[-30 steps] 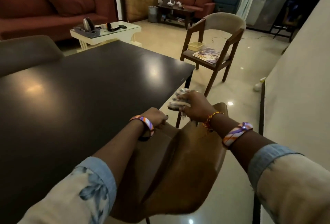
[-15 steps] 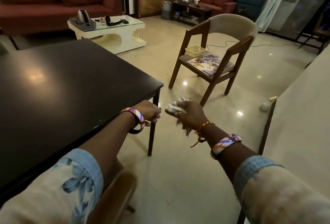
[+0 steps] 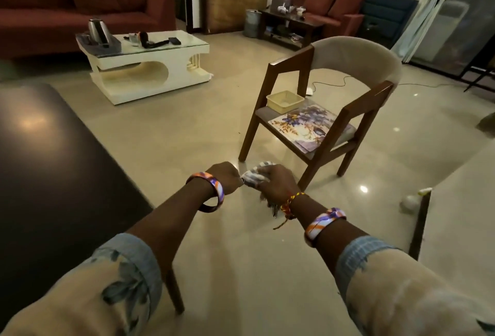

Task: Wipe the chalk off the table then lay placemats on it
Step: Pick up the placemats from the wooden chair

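Item: striped cloth (image 3: pixel 255 175), bunched in my right hand (image 3: pixel 276 184); my left hand (image 3: pixel 226 177) pinched its near edge. Dark table (image 3: pixel 53 161) at left, no chalk showing. Floral placemats (image 3: pixel 308 124) lay on the chair (image 3: pixel 334 110) ahead. Step: wiping apparently finished; next, shed cloth, fetch mats.

Both hands were out front over tiled floor (image 3: pixel 219 132). Right hand (image 3: pixel 278 184) gripped crumpled striped cloth (image 3: pixel 254 175); left hand (image 3: pixel 226 177) curled, touching cloth's left edge, whether pinching it unclear. Patterned bangles sat on both wrists, plus braided thread on right. Dark desk (image 3: pixel 48 164) sat at left, glare spot on top. Wooden chair (image 3: pixel 345 100) stood ahead of hands, floral placemats (image 3: pixel 308 124) stacked on seat, yellow tray (image 3: pixel 285 100) just beside them. White coffee table (image 3: pixel 150 68) with kettle (image 3: pixel 97 31) stood further back.
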